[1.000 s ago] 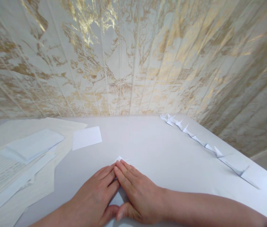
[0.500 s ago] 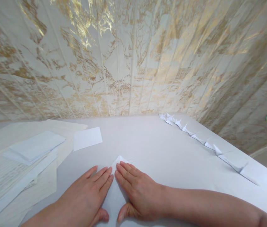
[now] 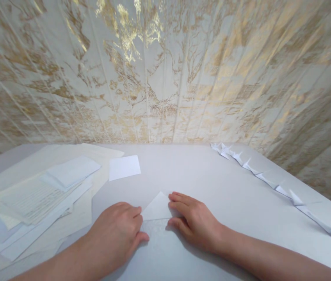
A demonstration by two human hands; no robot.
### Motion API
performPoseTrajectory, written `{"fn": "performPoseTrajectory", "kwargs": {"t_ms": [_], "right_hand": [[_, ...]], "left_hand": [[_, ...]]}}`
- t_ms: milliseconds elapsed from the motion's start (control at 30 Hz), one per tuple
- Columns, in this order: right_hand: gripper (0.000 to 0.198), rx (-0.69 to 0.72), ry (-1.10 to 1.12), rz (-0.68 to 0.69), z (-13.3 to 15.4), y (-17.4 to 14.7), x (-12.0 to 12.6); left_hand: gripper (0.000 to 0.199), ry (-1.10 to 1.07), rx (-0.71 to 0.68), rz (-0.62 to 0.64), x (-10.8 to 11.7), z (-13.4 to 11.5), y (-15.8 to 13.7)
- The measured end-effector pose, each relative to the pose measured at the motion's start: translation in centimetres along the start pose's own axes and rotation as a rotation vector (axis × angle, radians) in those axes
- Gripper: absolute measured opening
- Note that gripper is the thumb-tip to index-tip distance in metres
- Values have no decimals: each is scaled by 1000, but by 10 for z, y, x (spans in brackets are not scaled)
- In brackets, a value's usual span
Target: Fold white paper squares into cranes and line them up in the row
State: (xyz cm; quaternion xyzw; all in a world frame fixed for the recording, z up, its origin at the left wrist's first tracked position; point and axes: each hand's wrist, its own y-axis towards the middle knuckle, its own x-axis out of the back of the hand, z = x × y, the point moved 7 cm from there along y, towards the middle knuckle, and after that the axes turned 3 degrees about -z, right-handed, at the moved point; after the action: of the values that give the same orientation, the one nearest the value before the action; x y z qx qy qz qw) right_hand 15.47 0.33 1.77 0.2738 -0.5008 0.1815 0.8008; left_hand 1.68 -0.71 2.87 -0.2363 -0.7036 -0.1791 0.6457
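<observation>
A white sheet of folded paper (image 3: 159, 207) lies on the table in front of me, showing as a triangle with its point away from me and a straight near edge. My left hand (image 3: 121, 228) is at its left corner, fingers curled in and thumb sticking out to the right. At the right corner, my right hand (image 3: 193, 218) has its fingers over the paper and its thumb just below the near edge. Both hands cover the side corners, so how those are folded is hidden.
Loose papers (image 3: 36, 199), some with writing, are piled at the left. A white paper rectangle (image 3: 125, 168) lies beside them. Several small folded paper pieces (image 3: 279, 190) with upright points run along the right side of the table (image 3: 180, 168). A gold-patterned curtain (image 3: 165, 78) hangs behind.
Both hands have gone from lying flat along the paper's middle to its two side corners. The paper now shows a straight near edge. The view has swung slightly left.
</observation>
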Motion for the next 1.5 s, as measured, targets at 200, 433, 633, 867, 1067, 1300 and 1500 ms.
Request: {"fn": "performPoseTrajectory", "kwargs": {"t_ms": [200, 433, 633, 867, 1067, 1300, 1500], "right_hand": [[56, -90, 178, -132, -17, 6, 4], [52, 21, 255, -251, -9, 1, 12], [25, 173, 225, -290, 3, 2, 19], [28, 194, 197, -435, -1, 2, 30], [32, 179, 163, -496, -5, 0, 30], [32, 74, 278, -535, -20, 3, 24], [15, 138, 355, -544, -14, 5, 32]], "left_hand": [[22, -204, 113, -136, 9, 18, 11], [5, -339, -15, -244, 1, 12, 13], [13, -371, -179, -294, -3, 4, 9], [48, -444, -99, -262, -14, 17, 12], [45, -575, -63, -402, -7, 25, 12], [36, -720, -2, -587, -2, 39, 10], [18, -847, 95, -588, 2, 44, 14]]}}
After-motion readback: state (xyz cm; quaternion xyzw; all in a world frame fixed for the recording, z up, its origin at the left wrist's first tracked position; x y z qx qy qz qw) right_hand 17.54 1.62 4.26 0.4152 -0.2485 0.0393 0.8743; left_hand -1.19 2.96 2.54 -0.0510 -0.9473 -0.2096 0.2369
